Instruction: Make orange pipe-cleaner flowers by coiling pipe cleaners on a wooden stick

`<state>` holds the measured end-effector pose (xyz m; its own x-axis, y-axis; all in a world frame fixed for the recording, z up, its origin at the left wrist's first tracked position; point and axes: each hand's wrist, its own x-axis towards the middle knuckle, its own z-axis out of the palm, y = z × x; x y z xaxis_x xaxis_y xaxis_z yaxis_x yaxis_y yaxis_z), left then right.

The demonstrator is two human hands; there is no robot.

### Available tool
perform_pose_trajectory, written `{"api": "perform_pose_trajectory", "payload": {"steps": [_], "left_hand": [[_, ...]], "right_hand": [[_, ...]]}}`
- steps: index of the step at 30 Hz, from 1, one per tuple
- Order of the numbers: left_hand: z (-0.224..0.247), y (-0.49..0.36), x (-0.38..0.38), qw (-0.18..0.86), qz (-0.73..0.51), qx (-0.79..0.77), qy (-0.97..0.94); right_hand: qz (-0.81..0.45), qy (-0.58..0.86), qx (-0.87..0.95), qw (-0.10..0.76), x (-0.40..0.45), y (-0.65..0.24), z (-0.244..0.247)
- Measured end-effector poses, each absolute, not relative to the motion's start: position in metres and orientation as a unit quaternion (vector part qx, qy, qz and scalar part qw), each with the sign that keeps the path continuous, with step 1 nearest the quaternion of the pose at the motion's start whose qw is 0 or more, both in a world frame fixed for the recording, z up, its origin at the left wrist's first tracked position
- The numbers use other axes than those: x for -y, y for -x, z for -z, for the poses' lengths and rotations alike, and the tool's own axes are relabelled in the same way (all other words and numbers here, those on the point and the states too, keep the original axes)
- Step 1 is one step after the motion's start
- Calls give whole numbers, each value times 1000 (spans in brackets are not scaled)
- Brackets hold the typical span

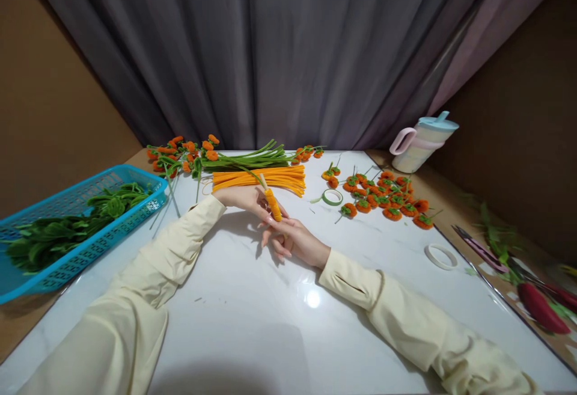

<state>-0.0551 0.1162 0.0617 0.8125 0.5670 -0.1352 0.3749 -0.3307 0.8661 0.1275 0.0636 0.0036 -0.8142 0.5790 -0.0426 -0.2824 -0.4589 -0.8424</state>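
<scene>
Over the middle of the table, a yellow-orange pipe cleaner (273,205) is wound in a tight coil around a thin rod, whose pale tip sticks out at the top. My left hand (243,198) reaches in from the left, its fingers closed around the coil and partly hidden behind it. At the coil's lower end, my right hand (301,242) pinches it between thumb and forefinger, with the other fingers curled loosely below. Just beyond my hands lies a bundle of straight orange pipe cleaners (288,180), with a bundle of green stems (252,159) behind it.
Orange flower heads (393,213) with green bases spread on the right, and more orange flowers (167,150) lie back left. A green tape roll (332,197) and a white ring (440,257) sit nearby. A blue basket (135,214) holds green leaves; scissors (480,249) and a cup (424,142) stand right.
</scene>
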Motion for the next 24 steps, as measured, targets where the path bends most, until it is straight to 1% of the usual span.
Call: {"api": "perform_pose_trajectory", "payload": {"steps": [5,10,14,19,24], "left_hand": [[-60,56,-118,490,-101,-286,-817],[-57,55,-119,505,-104,-296,-804],[-55,51,-120,450,-156,-353,-805],[-57,46,-117,391,-184,-416,-800],[-54,46,-117,421,-201,-432,-772]], "right_hand": [[-845,136,445,264,-65,-128,0],[-826,161,455,292,-66,-128,0],[-801,184,459,336,-67,-127,1],[-776,211,482,349,-66,-126,4],[-764,215,494,353,-64,-125,5]]}}
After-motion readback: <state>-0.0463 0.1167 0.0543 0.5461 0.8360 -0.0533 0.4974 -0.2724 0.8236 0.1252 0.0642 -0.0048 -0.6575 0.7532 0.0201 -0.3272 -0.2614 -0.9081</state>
